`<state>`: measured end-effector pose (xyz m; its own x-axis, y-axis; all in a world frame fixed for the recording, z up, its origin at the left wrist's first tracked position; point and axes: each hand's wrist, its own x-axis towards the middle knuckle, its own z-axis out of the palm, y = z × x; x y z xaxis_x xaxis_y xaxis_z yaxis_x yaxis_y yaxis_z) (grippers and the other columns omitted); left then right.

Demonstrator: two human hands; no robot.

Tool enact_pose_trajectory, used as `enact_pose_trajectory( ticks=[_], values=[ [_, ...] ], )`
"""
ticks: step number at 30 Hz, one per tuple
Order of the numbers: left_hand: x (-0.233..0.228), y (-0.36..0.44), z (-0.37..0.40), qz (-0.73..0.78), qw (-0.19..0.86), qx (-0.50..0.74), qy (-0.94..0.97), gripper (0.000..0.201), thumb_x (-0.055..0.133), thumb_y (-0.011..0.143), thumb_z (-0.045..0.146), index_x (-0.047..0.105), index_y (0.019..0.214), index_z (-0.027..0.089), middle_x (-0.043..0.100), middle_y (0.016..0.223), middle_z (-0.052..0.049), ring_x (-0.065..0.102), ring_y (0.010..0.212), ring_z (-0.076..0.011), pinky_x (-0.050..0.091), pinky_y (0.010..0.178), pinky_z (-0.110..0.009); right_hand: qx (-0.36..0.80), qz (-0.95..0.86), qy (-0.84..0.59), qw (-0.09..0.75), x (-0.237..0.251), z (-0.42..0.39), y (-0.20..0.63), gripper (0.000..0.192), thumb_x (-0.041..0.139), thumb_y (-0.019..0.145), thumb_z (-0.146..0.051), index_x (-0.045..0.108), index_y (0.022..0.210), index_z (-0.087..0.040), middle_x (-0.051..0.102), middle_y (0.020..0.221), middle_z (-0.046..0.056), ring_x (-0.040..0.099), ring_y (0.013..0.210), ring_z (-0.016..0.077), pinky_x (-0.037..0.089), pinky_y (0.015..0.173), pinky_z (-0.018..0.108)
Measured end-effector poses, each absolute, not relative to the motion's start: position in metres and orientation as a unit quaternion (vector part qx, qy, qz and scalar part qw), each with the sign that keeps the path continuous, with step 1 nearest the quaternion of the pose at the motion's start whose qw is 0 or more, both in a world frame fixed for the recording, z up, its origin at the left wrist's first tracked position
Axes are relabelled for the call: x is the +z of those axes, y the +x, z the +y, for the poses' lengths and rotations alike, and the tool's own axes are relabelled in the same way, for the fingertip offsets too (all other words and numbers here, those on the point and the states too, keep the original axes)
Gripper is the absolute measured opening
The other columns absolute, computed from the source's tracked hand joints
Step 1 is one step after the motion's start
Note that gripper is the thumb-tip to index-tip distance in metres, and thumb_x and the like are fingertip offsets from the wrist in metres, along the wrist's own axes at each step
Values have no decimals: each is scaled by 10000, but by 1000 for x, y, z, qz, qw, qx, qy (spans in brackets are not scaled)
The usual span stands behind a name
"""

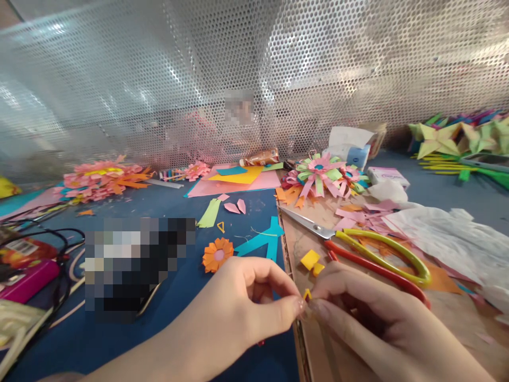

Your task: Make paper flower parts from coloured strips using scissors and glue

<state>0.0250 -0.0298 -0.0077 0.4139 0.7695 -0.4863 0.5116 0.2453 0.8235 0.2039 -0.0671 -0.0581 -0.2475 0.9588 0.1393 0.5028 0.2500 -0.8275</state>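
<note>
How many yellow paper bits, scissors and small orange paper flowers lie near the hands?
Yellow paper bits: 3, one pinched between both hands' fingers, two loose on the cardboard
Scissors: 1
Small orange paper flower: 1
Total: 5

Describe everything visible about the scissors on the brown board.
The scissors lie flat on the brown cardboard board, blades shut, silver tips pointing up-left. One handle loop is yellow-green, the other red, both looking like plastic. The red one runs down toward the right hand; whether they touch is unclear. Pink paper scraps lie just beyond.
</note>
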Motion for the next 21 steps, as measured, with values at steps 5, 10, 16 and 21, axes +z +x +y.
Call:
enact_pose_trajectory(
  ticks=[5,10,16,21],
  values=[
    [-7,26,-30,529,585,117,604,197,629,733,353,616,763,158,478,568,49,403,523,-72,321,462,-169,337,-716,-508,341,-59,-68,204,164,474,855,-285,626,801,-253,630,688,10,596,589,138,489,498,198],
    [-8,26,-31,530,581,123,605,165,642,721,324,626,748,162,475,557,56,398,527,-66,300,472,-165,326,-724,-500,346,-58,-67,205,154,474,852,-274,625,824,-265,630,691,-1,592,580,134,485,489,197],
    [-6,26,-33,539,564,119,614,152,655,700,321,646,735,174,484,548,54,384,512,-67,278,465,-173,323,-729,-485,360,-58,-67,206,115,505,830,-227,606,789,-264,639,696,-15,578,554,121,481,484,192],
    [-8,25,-32,552,553,110,615,176,656,685,353,649,722,180,482,537,50,386,490,-69,273,454,-181,342,-714,-483,374,-61,-69,204,109,513,816,-236,607,777,-275,639,715,-16,590,585,120,490,501,182]
  ],
)
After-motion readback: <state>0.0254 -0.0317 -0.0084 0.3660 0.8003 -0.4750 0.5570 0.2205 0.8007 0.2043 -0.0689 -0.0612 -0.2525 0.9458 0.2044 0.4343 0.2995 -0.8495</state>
